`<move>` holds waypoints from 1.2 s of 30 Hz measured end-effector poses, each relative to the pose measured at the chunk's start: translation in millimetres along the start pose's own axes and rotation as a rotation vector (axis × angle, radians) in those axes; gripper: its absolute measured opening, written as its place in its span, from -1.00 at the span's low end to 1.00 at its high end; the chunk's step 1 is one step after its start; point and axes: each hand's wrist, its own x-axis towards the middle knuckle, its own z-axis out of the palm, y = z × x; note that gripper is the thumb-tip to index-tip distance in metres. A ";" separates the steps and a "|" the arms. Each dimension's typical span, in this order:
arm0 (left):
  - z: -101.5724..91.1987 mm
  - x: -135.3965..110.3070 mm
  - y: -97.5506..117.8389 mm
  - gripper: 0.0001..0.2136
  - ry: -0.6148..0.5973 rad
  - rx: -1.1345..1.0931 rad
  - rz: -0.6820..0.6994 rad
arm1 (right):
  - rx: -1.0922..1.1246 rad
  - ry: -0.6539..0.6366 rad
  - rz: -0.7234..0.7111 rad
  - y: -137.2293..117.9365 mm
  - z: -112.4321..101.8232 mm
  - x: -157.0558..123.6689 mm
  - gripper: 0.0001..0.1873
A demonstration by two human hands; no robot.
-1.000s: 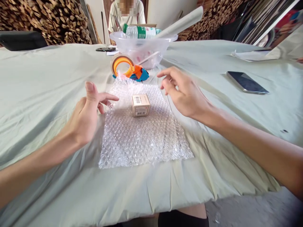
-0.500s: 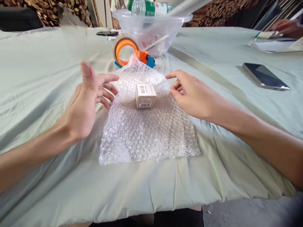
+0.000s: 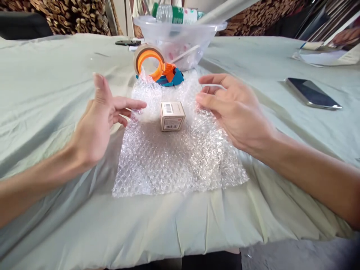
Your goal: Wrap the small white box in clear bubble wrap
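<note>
A small cardboard box (image 3: 172, 115) with barcode labels stands on a sheet of bubble wrap (image 3: 177, 157) spread on the pale green cloth (image 3: 50, 86). My left hand (image 3: 98, 120) hovers at the sheet's left edge, fingers apart, fingertips reaching the wrap beside the box. My right hand (image 3: 233, 107) is spread over the sheet's right side, fingers apart, just right of the box. Neither hand holds anything.
An orange and blue tape dispenser (image 3: 156, 65) sits at the sheet's far end. Behind it stands a clear plastic bowl (image 3: 180, 32) with a bottle (image 3: 174, 13) across it. A phone (image 3: 312, 93) lies at right, another phone (image 3: 128, 42) far back, papers (image 3: 320, 58) at far right.
Both hands have stayed near the box; the right hand opened and shifted onto the wrap's right side. The far end of the wrap, lifted half a second ago, lies flatter now.
</note>
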 end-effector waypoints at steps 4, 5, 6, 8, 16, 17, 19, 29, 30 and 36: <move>1.7 -3.6 0.9 -0.18 -0.014 -0.099 0.035 | 0.116 -0.083 0.020 3.2 2.2 -2.1 -0.78; 1.7 -4.4 1.2 -0.19 -0.024 -0.116 0.046 | 0.138 -0.080 -0.003 2.4 4.0 -3.4 -0.82; 1.7 -5.2 1.5 -0.20 -0.035 -0.129 0.056 | 0.166 -0.066 -0.030 1.0 6.1 -4.8 -0.83; 2.2 -6.2 2.2 -0.21 -0.051 -0.142 0.073 | 0.193 -0.045 -0.079 -2.2 10.6 -7.8 -0.79; 10.7 -11.8 2.8 -0.20 -0.071 -0.300 0.067 | -0.343 -0.113 -0.495 -0.4 13.8 -12.6 -0.94; 11.3 -12.7 2.8 -0.21 -0.080 -0.308 0.067 | -0.372 -0.131 -0.519 -0.2 12.9 -12.7 -0.94; 11.9 -14.4 2.7 -0.23 -0.082 -0.300 0.069 | -0.384 -0.171 -0.554 -0.8 11.8 -12.7 -0.93; 9.1 -25.9 3.9 -0.29 -0.104 -0.071 0.216 | -0.325 -0.237 -0.537 -6.2 16.2 -18.2 -0.93; 8.6 -27.2 3.4 -0.30 -0.109 -0.049 0.228 | -0.315 -0.240 -0.531 -6.1 16.3 -18.3 -0.93; 6.9 -30.3 -0.4 -0.30 -0.180 -0.017 0.297 | -0.340 -0.274 -0.592 -7.0 15.5 -18.7 -0.93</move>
